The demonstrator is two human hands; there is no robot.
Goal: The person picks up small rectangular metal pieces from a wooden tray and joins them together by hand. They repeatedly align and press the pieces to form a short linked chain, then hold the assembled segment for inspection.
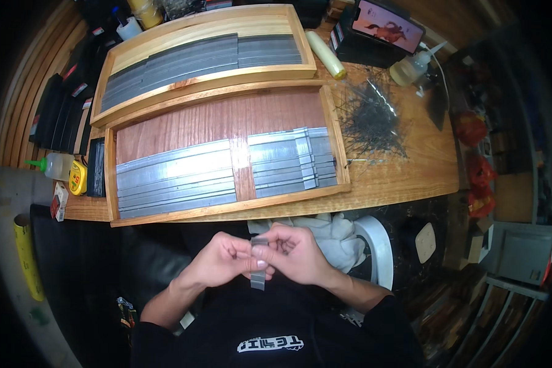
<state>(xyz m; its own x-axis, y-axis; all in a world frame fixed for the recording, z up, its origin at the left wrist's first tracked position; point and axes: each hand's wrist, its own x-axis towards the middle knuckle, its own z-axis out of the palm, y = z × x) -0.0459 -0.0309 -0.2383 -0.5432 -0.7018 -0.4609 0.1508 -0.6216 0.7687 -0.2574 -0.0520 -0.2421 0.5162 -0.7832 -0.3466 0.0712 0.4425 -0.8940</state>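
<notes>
Both of my hands meet low in the head view, over my lap and below the table edge. My left hand (222, 260) and my right hand (295, 253) pinch the same small grey metal strip (258, 279), which stands upright between the fingertips; its lower end sticks out below them. Just beyond the hands lies a wooden tray (226, 110) with a reddish floor, holding rows of long flat grey metal strips (178, 178). A second wooden tray (270, 24) behind it holds darker grey strips (184, 61).
A heap of thin dark wires (369, 116) lies right of the near tray. A phone (387, 27) on a stand, a glue bottle (411, 66) and a pale roll (326, 55) sit at the back right. A yellow tape measure (77, 178) is at the left edge. White cloth (334, 236) lies under the table edge.
</notes>
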